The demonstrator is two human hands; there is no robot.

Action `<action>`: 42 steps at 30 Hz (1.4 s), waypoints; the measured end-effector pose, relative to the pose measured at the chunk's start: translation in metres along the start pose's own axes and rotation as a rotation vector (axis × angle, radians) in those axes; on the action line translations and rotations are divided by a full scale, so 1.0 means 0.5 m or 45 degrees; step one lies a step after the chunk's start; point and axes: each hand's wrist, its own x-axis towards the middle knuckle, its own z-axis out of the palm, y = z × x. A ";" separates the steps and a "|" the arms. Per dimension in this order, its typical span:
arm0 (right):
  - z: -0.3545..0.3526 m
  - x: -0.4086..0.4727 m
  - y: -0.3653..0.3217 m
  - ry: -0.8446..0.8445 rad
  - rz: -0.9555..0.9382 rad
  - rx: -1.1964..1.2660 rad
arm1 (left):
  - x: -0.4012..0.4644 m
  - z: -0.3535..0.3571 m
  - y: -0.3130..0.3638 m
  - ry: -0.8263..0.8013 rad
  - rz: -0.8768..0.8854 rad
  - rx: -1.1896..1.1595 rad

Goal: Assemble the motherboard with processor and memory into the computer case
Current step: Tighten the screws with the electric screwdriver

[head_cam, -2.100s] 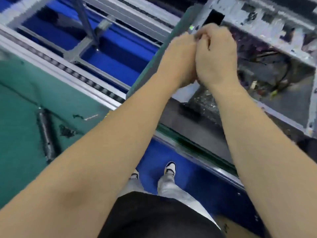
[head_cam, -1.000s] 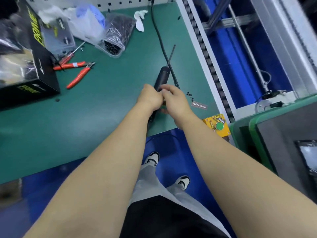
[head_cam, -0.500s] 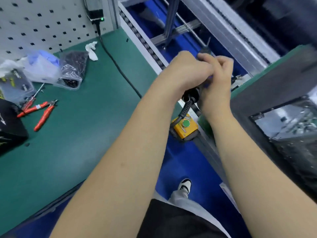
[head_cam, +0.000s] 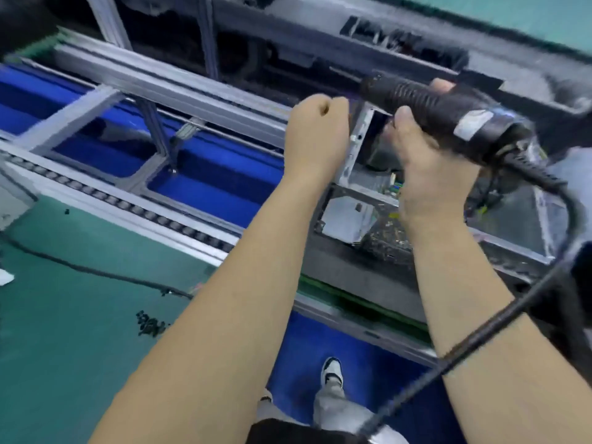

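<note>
The open computer case [head_cam: 351, 161] lies on the conveyor at right. Inside it, the motherboard [head_cam: 386, 240] shows between my forearms. My right hand [head_cam: 429, 174] grips a black electric screwdriver [head_cam: 448, 113], held level above the case with its front end pointing left. Its black cord [head_cam: 480, 334] loops down across my right forearm. My left hand [head_cam: 315, 129] is curled into a fist just left of the screwdriver's front end, over the case's left metal edge. Anything inside the fist is hidden. The picture is blurred by motion.
A green workbench [head_cam: 80, 315] lies at lower left, with a small pile of black screws [head_cam: 149, 325] and a black cable [head_cam: 96, 272] on it. A roller rail [head_cam: 128, 203] and aluminium frame bars [head_cam: 166, 88] over blue flooring separate the bench from the case.
My view swung from the green bench back to the case. Both hands carried the screwdriver from the bench up over the case, and the left hand now sits beside its front end.
</note>
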 end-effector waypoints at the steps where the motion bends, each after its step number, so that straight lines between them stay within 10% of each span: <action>1: -0.030 0.015 -0.015 0.118 -0.055 0.124 | 0.000 0.029 -0.017 -0.044 0.012 0.092; 13: -0.360 0.141 -0.069 0.747 -0.049 0.582 | 0.005 0.283 -0.097 -0.407 0.179 0.728; 24: -0.421 0.274 -0.027 0.372 -0.072 0.589 | 0.092 0.311 -0.148 -0.613 -0.005 1.274; 35: -0.374 0.293 -0.023 0.372 -0.184 0.414 | 0.102 0.313 -0.207 -1.118 -0.512 1.142; 42: -0.338 0.300 -0.014 0.442 -0.153 0.228 | 0.106 0.358 -0.222 -1.358 -0.388 1.445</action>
